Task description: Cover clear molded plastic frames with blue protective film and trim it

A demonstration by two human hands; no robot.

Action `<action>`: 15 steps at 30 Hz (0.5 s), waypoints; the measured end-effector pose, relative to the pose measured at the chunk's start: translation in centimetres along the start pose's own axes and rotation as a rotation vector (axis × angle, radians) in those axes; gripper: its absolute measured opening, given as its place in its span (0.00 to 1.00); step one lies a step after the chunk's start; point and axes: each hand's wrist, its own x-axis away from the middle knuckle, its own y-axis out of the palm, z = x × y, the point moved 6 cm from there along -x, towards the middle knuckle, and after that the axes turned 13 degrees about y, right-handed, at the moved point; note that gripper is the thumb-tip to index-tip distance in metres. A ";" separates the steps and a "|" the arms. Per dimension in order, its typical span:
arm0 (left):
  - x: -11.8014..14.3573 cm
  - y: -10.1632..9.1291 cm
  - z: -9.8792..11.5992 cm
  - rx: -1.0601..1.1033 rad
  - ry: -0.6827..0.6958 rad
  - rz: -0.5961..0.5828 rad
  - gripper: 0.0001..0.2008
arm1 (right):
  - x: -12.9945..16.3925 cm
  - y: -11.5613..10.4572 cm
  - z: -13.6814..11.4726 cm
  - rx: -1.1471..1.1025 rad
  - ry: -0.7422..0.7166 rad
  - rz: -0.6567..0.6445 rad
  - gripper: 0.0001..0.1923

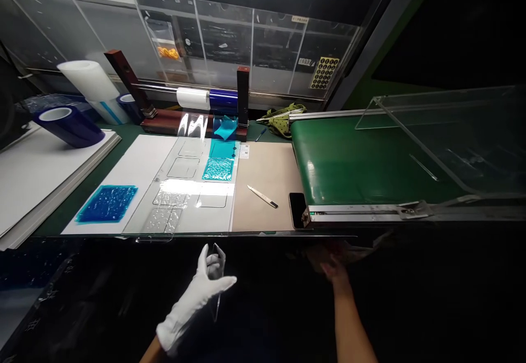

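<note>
"Two forearms (354, 327) come up from the bottom edge. What does the left hand (197, 294) have?"

"It's in a white cloth glove, low and left of centre, fingers curled and thumb stretched out. It has hold of a thin, clear, flat panel (222, 261), seen nearly edge-on, in front of the tabletop's (95, 175) near edge."

"And the right hand (337, 270)?"

"Bare, low and right of centre, below the edge. It's near a dim brownish object (318, 256). Too dark and blurred there; I can't tell how far it's open or whether it grips anything."

"What lies above the gloved one?"

"Clear sheeting marked with rounded rectangles (183, 168), over a white sheet (142, 157). On its right part sits a crinkled turquoise square (217, 169); a shiny blue square of film (107, 204) lies farther left on the white."

"Toward the right?"

"A pale-handled cutter (262, 196) on tan board (267, 165), then a black phone (297, 209) just beside a green conveyor belt (378, 160)."

"And behind?"

"A dark red wooden stand (243, 97), upper middle, carrying a white roll (193, 98) and a deep-blue roll (224, 101) side by side."
</note>
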 end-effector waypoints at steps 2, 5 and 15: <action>0.0 0.0 1.3 -0.078 0.005 0.022 0.63 | 1.8 1.1 3.0 0.126 0.119 0.016 0.17; -0.3 -0.3 3.7 -0.411 0.022 0.076 0.64 | 5.8 3.9 6.9 0.313 0.159 -0.028 0.19; -3.4 -2.5 9.2 -1.081 0.167 0.180 0.59 | 28.1 18.4 -0.4 1.009 -1.043 -0.310 0.47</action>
